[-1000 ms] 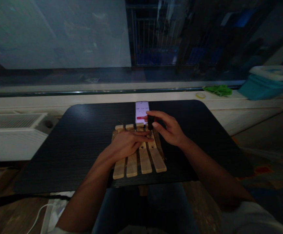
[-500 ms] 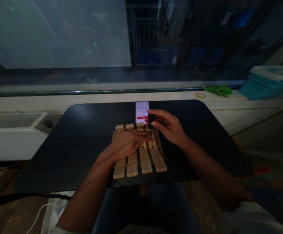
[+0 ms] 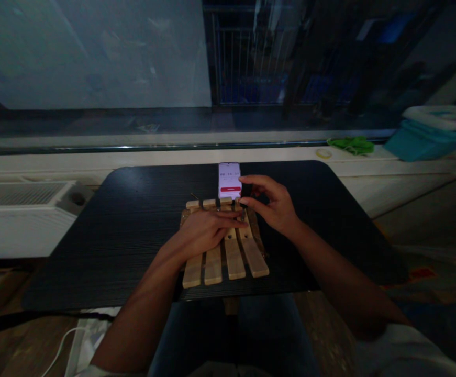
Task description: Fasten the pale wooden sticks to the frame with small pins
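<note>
A panel of pale wooden slats [image 3: 233, 259] lies on a dark table [image 3: 125, 225]. My left hand [image 3: 206, 230] rests flat on the slats, fingers stretched toward the right. My right hand [image 3: 273, 207] pinches the short black handle of a small tool [image 3: 244, 195], probably a screwdriver, held upright with its tip on the far end of a slat, right by my left fingertips. A lit phone [image 3: 230, 179] lies just beyond the slats.
A white sill runs behind the table with a green cloth [image 3: 351, 144], a tape roll [image 3: 324, 153] and a teal lidded box [image 3: 434, 133]. A white radiator cover [image 3: 23, 209] stands at the left. A white cable [image 3: 65, 343] lies on the floor.
My right hand's fingers have shifted slightly round the tool's handle. My left hand and the slats have stayed put.
</note>
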Action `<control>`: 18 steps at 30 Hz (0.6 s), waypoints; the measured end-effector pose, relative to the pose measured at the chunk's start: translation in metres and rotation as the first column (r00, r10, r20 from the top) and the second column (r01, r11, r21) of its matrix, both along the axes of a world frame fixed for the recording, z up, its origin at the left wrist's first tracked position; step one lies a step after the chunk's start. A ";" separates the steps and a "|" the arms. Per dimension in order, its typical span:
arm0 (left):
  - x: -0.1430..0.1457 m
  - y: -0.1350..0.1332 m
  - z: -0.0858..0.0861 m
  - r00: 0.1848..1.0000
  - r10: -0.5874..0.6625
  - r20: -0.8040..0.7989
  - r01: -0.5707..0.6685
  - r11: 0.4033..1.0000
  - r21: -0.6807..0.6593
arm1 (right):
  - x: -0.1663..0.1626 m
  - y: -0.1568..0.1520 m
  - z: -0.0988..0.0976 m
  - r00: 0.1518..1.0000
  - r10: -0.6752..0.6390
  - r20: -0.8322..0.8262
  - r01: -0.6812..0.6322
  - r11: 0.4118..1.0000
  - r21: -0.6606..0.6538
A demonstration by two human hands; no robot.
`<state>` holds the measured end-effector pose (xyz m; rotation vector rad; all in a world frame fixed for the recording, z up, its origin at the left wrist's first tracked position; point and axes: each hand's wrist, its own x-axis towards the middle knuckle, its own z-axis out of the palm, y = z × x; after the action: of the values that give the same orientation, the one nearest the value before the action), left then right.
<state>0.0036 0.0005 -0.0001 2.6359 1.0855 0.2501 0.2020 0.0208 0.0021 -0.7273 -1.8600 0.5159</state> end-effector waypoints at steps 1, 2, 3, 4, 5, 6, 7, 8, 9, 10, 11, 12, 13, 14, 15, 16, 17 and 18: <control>0.000 0.000 0.000 1.000 -0.001 0.001 0.001 1.000 -0.006 | 0.000 0.000 0.000 1.000 -0.003 -0.002 0.003 1.000 0.013; 0.000 0.000 0.000 1.000 -0.001 0.001 0.001 1.000 -0.012 | -0.001 0.000 0.000 1.000 -0.008 -0.005 0.008 1.000 0.026; 0.000 0.000 0.000 1.000 0.000 0.003 0.000 1.000 -0.015 | -0.001 0.000 0.000 1.000 -0.017 -0.007 0.017 0.999 0.035; 0.000 0.000 0.000 1.000 0.001 0.002 0.000 1.000 -0.016 | -0.001 0.000 0.000 1.000 -0.029 -0.006 0.029 0.999 0.039; 0.000 0.001 0.000 1.000 0.000 0.000 0.000 1.000 -0.014 | 0.000 0.001 -0.001 0.999 -0.044 -0.004 0.044 0.998 0.039; 0.000 0.001 -0.001 1.000 -0.002 -0.004 0.002 1.000 -0.010 | 0.000 0.001 -0.001 0.999 -0.053 0.001 0.053 0.998 0.035; 0.000 0.001 -0.001 1.000 -0.005 -0.007 0.005 1.000 -0.004 | 0.001 0.001 -0.001 0.999 -0.054 0.009 0.054 0.998 0.032; 0.000 0.001 -0.001 1.000 -0.005 -0.011 0.005 1.000 0.000 | 0.001 0.001 -0.002 0.999 -0.043 0.018 0.042 0.999 0.033; 0.000 0.001 -0.001 1.000 -0.004 -0.014 0.004 1.000 0.002 | 0.002 0.001 -0.002 0.999 -0.022 0.028 0.021 0.999 0.035; 0.000 0.001 0.000 1.000 -0.001 -0.015 0.001 1.000 0.003 | 0.003 0.001 -0.002 0.999 0.005 0.039 -0.006 0.999 0.038; 0.000 0.000 0.000 1.000 0.001 -0.015 -0.001 1.000 0.004 | 0.004 0.001 -0.002 0.998 0.030 0.051 -0.032 0.999 0.039; 0.001 0.000 0.001 1.000 0.002 -0.015 -0.002 1.000 0.005 | 0.005 0.001 -0.002 0.997 0.052 0.060 -0.054 0.998 0.037; 0.001 0.000 0.001 1.000 0.001 -0.016 -0.001 1.000 0.006 | 0.005 0.001 -0.002 0.995 0.071 0.064 -0.073 0.997 0.030; 0.001 0.000 0.001 1.000 -0.001 -0.018 0.001 1.000 0.006 | 0.006 0.001 -0.002 0.994 0.093 0.060 -0.094 0.996 0.015; 0.001 0.000 0.001 1.000 -0.002 -0.019 0.002 1.000 0.006 | 0.006 0.001 -0.002 0.992 0.117 0.049 -0.117 0.993 -0.008; 0.001 0.000 0.001 1.000 -0.003 -0.018 0.003 1.000 0.005 | 0.006 0.001 -0.003 0.989 0.144 0.031 -0.143 0.989 -0.033; 0.001 0.000 0.001 1.000 -0.004 -0.017 0.004 1.000 0.002 | 0.006 0.001 -0.003 0.985 0.172 0.006 -0.171 0.984 -0.058; 0.000 0.000 0.000 1.000 -0.004 -0.014 0.004 1.000 0.000 | 0.006 0.001 -0.003 0.980 0.197 -0.020 -0.198 0.977 -0.080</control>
<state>0.0040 0.0005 0.0001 2.6435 1.0847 0.2321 0.2076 0.0216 -0.0012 -0.5941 -1.9192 0.7259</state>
